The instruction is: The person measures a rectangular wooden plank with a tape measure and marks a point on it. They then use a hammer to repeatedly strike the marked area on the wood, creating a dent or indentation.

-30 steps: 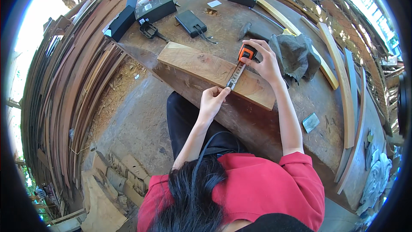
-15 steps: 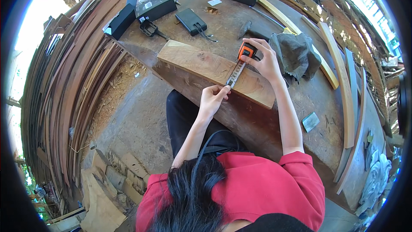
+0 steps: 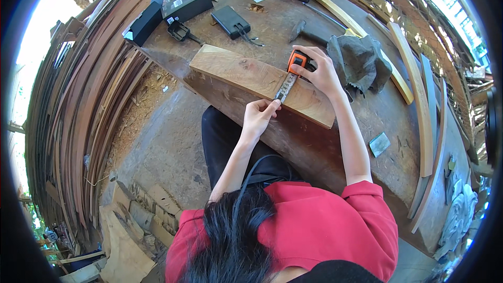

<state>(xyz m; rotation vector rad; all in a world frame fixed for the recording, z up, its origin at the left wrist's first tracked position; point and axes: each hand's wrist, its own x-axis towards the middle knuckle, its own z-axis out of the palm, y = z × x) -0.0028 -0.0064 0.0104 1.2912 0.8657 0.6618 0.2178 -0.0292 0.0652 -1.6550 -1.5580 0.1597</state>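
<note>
A thick wooden board [image 3: 241, 68] lies slantwise along the near edge of the workbench. Across its width runs the blade of an orange and black tape measure [image 3: 298, 63]. My right hand [image 3: 320, 72] is closed round the tape's case, above the board's far edge. At the near edge, my left hand [image 3: 260, 115] pinches the blade's end between thumb and fingers. A hammer [image 3: 310, 33] rests just beyond the tape, and a dark crumpled cloth [image 3: 359, 64] is to the right of my right hand.
Black boxes [image 3: 186, 4], a black device with a cable [image 3: 231, 22] and a black clip-like holder [image 3: 179, 32] sit at the back left. Long wood strips [image 3: 414, 94] line the bench's right side. A small greenish block [image 3: 379, 144] lies near right. Stacked planks [image 3: 78, 115] stand at left.
The tape case has shifted slightly left and toward the far side. The blade now lies turned with its marked face more visible. Both hands keep their grip.
</note>
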